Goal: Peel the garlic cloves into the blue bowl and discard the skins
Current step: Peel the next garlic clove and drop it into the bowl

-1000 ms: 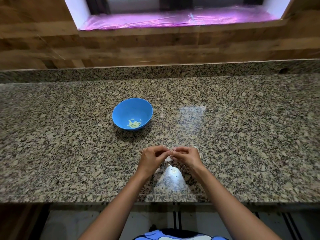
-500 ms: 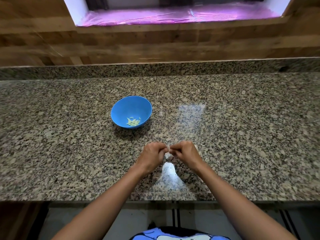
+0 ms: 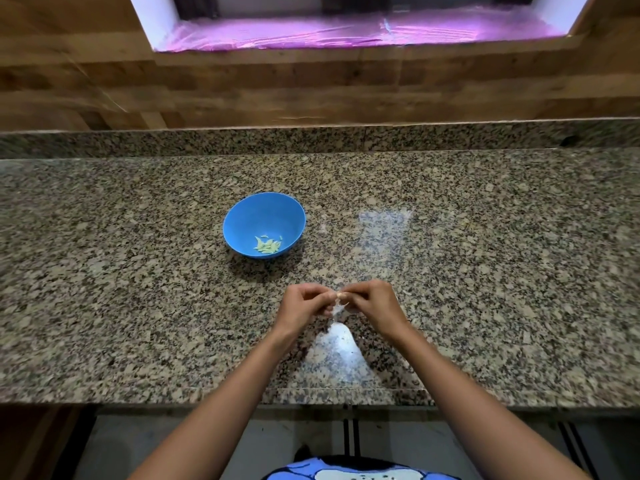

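A blue bowl (image 3: 264,224) stands on the granite counter (image 3: 138,289), with several pale peeled garlic cloves (image 3: 267,245) lying in its bottom. In front of the bowl and to its right, my left hand (image 3: 304,306) and my right hand (image 3: 372,304) meet fingertip to fingertip above the counter. Between them they pinch a small garlic clove (image 3: 341,296), mostly hidden by the fingers. A thin white shred of skin (image 3: 337,310) hangs down from it between the hands.
The counter's front edge (image 3: 311,398) runs just under my forearms. A low granite backsplash (image 3: 311,138) and a wooden wall (image 3: 311,84) close off the back. A bright glare patch (image 3: 337,351) lies on the counter below my hands.
My hands stay together on the clove, with small finger shifts. A white shred of skin now hangs lower between them. The bowl has not moved.
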The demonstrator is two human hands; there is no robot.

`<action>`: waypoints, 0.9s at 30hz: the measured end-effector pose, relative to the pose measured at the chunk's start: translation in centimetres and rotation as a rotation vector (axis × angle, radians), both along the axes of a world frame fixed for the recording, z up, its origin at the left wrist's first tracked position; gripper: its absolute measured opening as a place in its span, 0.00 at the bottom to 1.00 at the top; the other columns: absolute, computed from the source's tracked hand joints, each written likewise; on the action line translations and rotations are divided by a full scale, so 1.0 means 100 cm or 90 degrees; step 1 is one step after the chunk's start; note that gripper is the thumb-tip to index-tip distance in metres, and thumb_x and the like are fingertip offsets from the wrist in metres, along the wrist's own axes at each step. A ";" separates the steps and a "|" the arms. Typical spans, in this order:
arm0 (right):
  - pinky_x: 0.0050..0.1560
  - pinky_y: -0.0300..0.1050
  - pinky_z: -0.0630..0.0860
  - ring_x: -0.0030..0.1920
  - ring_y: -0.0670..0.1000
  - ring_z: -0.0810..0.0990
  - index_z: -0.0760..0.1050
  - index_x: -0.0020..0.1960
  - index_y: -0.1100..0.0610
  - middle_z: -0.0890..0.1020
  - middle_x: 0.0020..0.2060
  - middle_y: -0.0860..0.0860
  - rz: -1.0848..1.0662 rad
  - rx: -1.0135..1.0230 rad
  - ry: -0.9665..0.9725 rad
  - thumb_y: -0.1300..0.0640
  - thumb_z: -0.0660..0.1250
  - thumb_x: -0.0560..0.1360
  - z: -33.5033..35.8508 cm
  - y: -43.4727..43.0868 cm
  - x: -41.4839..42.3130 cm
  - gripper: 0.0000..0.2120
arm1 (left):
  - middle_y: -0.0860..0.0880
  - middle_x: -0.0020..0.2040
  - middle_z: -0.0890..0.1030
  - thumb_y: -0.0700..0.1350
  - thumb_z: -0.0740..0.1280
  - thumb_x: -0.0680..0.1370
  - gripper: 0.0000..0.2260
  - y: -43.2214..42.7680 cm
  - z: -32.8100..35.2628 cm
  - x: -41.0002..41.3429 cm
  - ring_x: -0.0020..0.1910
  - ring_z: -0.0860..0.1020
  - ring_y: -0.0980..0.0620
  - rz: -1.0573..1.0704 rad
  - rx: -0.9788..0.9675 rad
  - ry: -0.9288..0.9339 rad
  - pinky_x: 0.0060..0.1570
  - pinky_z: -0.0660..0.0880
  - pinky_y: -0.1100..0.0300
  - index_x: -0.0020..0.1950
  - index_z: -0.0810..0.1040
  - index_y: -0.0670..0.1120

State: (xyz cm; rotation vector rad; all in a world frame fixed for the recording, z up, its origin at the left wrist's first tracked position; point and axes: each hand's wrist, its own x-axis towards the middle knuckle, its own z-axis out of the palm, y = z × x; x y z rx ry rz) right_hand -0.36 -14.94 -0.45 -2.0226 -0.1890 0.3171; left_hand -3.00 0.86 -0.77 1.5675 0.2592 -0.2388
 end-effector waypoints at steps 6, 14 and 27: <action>0.45 0.46 0.81 0.40 0.57 0.83 0.80 0.50 0.67 0.84 0.42 0.61 -0.110 0.270 0.234 0.65 0.69 0.71 -0.005 0.002 -0.012 0.08 | 0.46 0.36 0.81 0.36 0.66 0.76 0.04 -0.008 -0.014 -0.006 0.33 0.77 0.53 0.036 0.042 -0.050 0.34 0.77 0.64 0.45 0.81 0.38; 0.37 0.36 0.80 0.30 0.46 0.82 0.79 0.47 0.65 0.83 0.39 0.54 -0.131 0.286 0.196 0.68 0.66 0.73 -0.003 0.003 -0.019 0.05 | 0.52 0.30 0.69 0.49 0.58 0.82 0.15 -0.003 -0.021 -0.005 0.29 0.65 0.54 0.005 0.312 -0.037 0.30 0.62 0.61 0.37 0.72 0.45; 0.38 0.37 0.80 0.33 0.49 0.82 0.77 0.50 0.69 0.82 0.38 0.58 -0.227 0.367 0.326 0.69 0.65 0.73 -0.005 0.003 -0.027 0.06 | 0.51 0.38 0.83 0.38 0.73 0.71 0.02 0.012 -0.024 -0.008 0.38 0.80 0.55 0.047 0.249 0.003 0.38 0.73 0.68 0.42 0.83 0.44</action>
